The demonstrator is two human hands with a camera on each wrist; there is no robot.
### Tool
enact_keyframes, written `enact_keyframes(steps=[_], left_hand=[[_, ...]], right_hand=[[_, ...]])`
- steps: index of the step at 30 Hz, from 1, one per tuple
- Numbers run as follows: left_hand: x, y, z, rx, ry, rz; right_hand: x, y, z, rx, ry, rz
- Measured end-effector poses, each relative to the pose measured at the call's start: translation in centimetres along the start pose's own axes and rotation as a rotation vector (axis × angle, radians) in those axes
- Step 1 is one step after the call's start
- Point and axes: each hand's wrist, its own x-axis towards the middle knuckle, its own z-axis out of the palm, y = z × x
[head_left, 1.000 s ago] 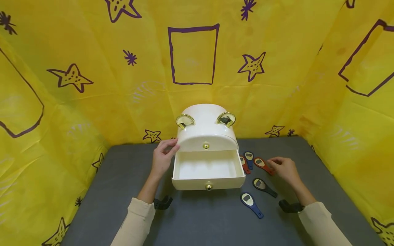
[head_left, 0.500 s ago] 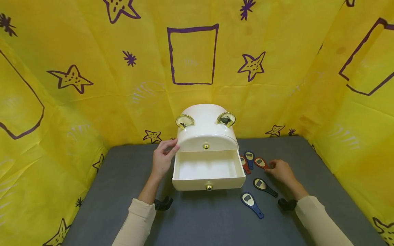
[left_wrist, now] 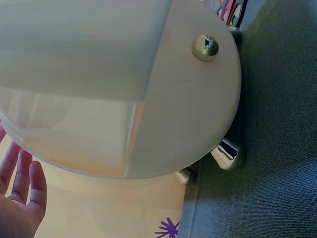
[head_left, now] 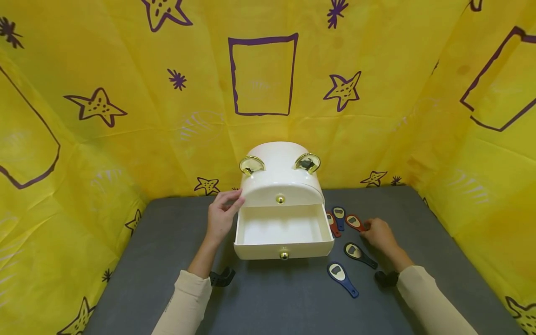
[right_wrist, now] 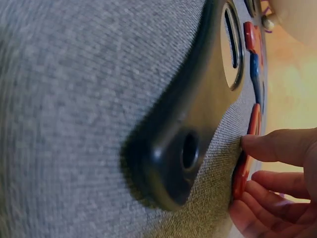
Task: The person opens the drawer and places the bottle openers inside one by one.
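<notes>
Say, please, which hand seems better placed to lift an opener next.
Probably the right hand: it pinches a red opener; the left hand is across the drawer, at the box.

The box (head_left: 277,173) looks glossy plastic, the red bottle opener (right_wrist: 240,179) smooth, the table cloth (right_wrist: 89,99) matt, woven.

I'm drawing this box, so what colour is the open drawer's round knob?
The knob is shiny gold, seen best in the head view.

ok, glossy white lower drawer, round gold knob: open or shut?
Open: the drawer juts from the domed white box, its floor visible.
</notes>
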Motion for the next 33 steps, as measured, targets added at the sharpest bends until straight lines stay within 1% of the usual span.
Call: enact_keyframes(steps=[10,19,25,33], left_hand=[[0.01,-0.34,-0.12,-0.004,-0.007,-0.012],[-0.05,-0.2,-0.11,0.0,-0.002,-0.006],[0.0,-0.2,-0.05,-0.009,-0.005,-0.015],[-0.01,-0.2,-0.12,0.0,-0.009,-0.002]], right_hand=[[0.3,-0.05,0.26,-0.002,0.016,-0.06],[0.38,-0.27,-0.08,0.016,-0.015,-0.005],[0.49,-0.31,0.01,0.024,-0.024,0.028],[0.48,-0.48,-0.14,0.029,-0.027,0.045]])
